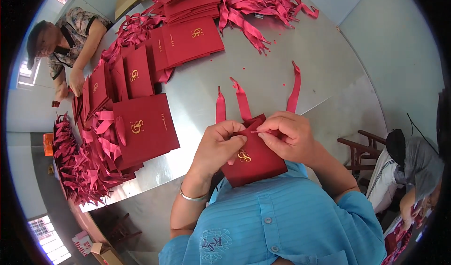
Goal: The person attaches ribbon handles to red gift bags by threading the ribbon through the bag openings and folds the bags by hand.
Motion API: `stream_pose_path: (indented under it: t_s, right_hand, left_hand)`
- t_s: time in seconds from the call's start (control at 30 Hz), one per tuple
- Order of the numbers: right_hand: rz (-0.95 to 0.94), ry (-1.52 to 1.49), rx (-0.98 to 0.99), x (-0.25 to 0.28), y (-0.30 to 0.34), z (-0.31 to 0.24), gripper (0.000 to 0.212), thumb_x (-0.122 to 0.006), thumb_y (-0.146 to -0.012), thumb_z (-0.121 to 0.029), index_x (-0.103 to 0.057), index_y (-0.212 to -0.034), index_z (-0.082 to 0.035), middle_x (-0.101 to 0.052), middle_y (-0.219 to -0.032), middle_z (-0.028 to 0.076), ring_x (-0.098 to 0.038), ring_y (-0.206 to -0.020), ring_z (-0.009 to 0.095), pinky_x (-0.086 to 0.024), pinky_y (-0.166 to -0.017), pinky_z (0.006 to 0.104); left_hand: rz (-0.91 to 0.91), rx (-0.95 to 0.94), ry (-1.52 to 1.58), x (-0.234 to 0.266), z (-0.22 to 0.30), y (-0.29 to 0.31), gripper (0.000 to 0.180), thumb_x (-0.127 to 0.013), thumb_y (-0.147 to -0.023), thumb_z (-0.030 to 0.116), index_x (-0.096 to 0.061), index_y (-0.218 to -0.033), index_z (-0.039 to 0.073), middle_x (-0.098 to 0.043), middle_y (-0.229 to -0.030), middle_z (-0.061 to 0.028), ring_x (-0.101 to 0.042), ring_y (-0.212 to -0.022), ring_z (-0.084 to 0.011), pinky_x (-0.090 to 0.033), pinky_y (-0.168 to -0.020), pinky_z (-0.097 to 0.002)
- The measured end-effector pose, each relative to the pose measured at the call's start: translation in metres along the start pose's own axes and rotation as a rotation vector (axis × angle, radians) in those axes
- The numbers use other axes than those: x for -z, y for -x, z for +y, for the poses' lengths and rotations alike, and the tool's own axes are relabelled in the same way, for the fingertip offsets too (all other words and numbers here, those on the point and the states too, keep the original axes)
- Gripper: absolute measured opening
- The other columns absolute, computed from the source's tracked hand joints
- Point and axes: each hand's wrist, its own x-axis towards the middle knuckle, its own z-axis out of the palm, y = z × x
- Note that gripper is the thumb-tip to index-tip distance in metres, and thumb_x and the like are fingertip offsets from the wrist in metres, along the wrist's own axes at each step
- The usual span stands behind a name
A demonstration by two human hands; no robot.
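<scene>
One smooth, rectangular dark-red bag (263, 164) stood tilted before the blue cloth shirt (282, 204), near the tabletop (268, 93). Left fingers (234, 145) pinched its far edge; right fingers (274, 143) pinched a thin pink tip (254, 131). Three flat, shiny ribbons (294, 89) extended beyond.

A wooden stool (361, 146) stands at right; a bright window (48, 239) and cardboard box (106, 255) occupy the lower left.

The head-worn fisheye looks down over the nearby table (197, 96).
</scene>
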Motion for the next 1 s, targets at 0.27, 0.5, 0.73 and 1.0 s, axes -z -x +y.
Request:
stream_pose_path:
  t_s: [0.27, 0.5, 0.73, 1.0]
  right_hand:
    - [0.033, 0.008, 0.005, -0.001, -0.009, -0.001, 0.011, -0.069, -0.080, 0.003, -0.064, -0.089, -0.002, -0.066, -0.087, 0.009, -0.061, -0.077, 0.018, -0.048, -0.063, 0.0291]
    - [-0.161, -0.287, -0.081, 0.003, -0.012, 0.019, 0.012, -0.067, -0.083, 0.003, -0.064, -0.093, -0.001, -0.065, -0.096, 0.008, -0.060, -0.082, 0.016, -0.048, -0.074, 0.0279]
    - [-0.227, -0.497, -0.280, -0.002, -0.012, 0.027, 0.009, -0.066, -0.087, 0.002, -0.065, -0.096, 0.000, -0.064, -0.094, 0.007, -0.059, -0.085, 0.013, -0.047, -0.074, 0.0257]
    - [-0.193, -0.494, -0.182, -0.008, -0.013, 0.026, 0.008, -0.067, -0.087, 0.000, -0.064, -0.094, 0.000, -0.064, -0.094, 0.008, -0.060, -0.085, 0.013, -0.048, -0.074, 0.0253]
  left_hand:
    - [0.028, -0.034, -0.014, 0.000, 0.001, 0.002, 0.008, -0.058, -0.090, 0.000, -0.063, -0.097, -0.002, -0.060, -0.068, -0.0013, -0.046, -0.041, -0.0044, -0.033, -0.037, -0.0178]
    - [-0.019, -0.009, -0.035, 0.002, 0.002, 0.003, 0.012, -0.058, -0.090, 0.000, -0.063, -0.100, -0.002, -0.061, -0.071, -0.0010, -0.049, -0.047, -0.0044, -0.038, -0.043, -0.0184]
    - [-0.121, -0.002, 0.128, 0.005, 0.004, 0.003, 0.013, -0.058, -0.088, -0.002, -0.062, -0.100, -0.001, -0.060, -0.071, -0.0009, -0.045, -0.048, -0.0034, -0.033, -0.043, -0.0187]
    - [-0.187, -0.018, 0.095, 0.004, 0.008, 0.002, 0.010, -0.059, -0.085, -0.002, -0.063, -0.095, -0.004, -0.057, -0.069, 0.0005, -0.044, -0.050, -0.0034, -0.032, -0.045, -0.0193]
